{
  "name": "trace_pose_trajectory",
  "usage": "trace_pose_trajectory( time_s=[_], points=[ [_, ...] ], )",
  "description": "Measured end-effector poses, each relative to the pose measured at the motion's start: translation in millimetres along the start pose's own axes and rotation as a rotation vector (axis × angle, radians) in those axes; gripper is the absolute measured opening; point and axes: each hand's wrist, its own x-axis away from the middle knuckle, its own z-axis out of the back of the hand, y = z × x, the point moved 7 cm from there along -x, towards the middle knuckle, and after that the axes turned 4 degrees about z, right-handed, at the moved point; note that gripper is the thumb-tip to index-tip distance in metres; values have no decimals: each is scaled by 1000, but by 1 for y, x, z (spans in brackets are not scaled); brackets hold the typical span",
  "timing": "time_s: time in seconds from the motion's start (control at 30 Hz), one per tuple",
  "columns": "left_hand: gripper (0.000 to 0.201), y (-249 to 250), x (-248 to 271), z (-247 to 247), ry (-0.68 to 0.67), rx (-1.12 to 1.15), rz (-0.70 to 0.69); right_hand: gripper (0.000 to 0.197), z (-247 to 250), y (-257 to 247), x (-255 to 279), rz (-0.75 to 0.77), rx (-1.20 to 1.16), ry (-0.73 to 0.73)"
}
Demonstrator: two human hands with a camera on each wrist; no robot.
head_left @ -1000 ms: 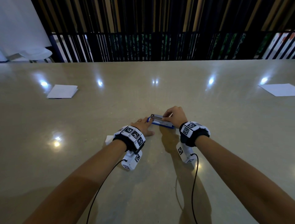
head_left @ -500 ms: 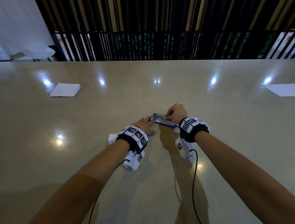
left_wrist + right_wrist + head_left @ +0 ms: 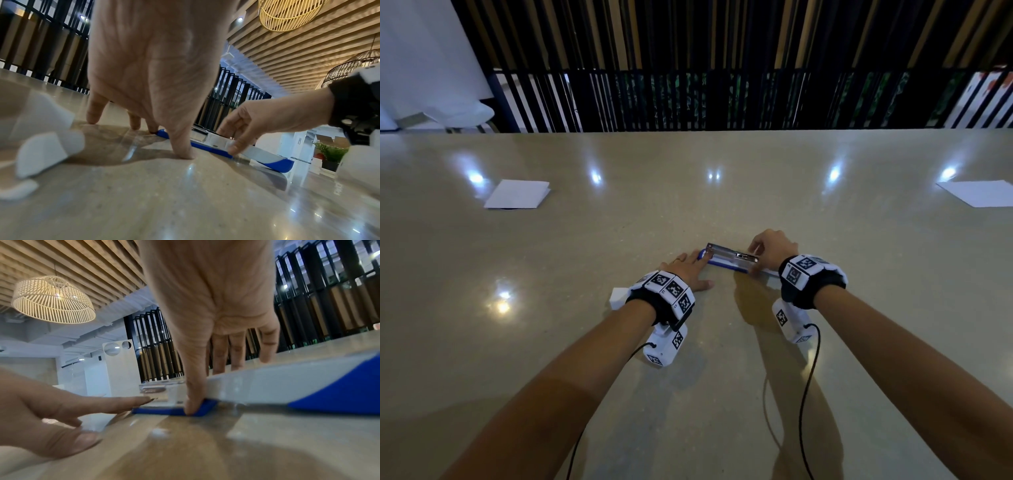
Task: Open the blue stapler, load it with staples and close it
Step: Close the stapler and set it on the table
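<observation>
The blue stapler (image 3: 726,263) lies opened flat on the table, its metal magazine (image 3: 729,255) facing up. My left hand (image 3: 688,267) lies flat with straight fingers, and its fingertips press on the stapler's left blue end (image 3: 162,134). My right hand (image 3: 770,245) pinches the stapler at its hinge, thumb (image 3: 193,402) on the near side and fingers behind. The white lid with a blue tip (image 3: 273,160) stretches out to the right, under my right wrist. Whether staples lie in the magazine cannot be made out.
A small white box (image 3: 618,298) in loose pieces (image 3: 41,146) sits beside my left wrist. White paper sheets lie far left (image 3: 517,194) and far right (image 3: 977,192). The beige table (image 3: 688,394) ends at a black slatted railing (image 3: 722,96).
My right hand has slid a little to the right along the stapler, showing more of the metal magazine. The left hand has stayed pressing on the left end.
</observation>
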Motion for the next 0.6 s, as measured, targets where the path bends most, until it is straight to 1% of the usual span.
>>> trace_pose_trajectory(
  time_s=[0.07, 0.13, 0.23, 0.3, 0.43, 0.5, 0.53, 0.6],
  points=[
    [76, 0, -1, -1, 0, 3, -4, 41, 7, 16, 7, -72, 101, -52],
    [76, -1, -2, -1, 4, -1, -7, 38, 15, 29, 14, -105, 145, -74],
    [76, 0, -3, -2, 11, 0, -12, 35, 29, 38, 23, -83, 126, -68],
    [75, 0, -3, -2, 13, -1, -12, 30, 41, 37, 26, -62, 97, -23],
    [74, 0, -4, -3, 7, 6, -18, 26, 72, 14, 30, 78, -26, 114],
    [74, 0, -3, -4, 5, 10, -18, 26, 78, -4, 28, 136, -41, 161],
    [74, 0, -3, -5, 5, 13, -10, 28, 76, -12, 26, 165, -31, 181],
    [76, -2, -3, -6, 5, 11, 14, 39, 69, -25, 21, 208, -62, 229]
  ],
)
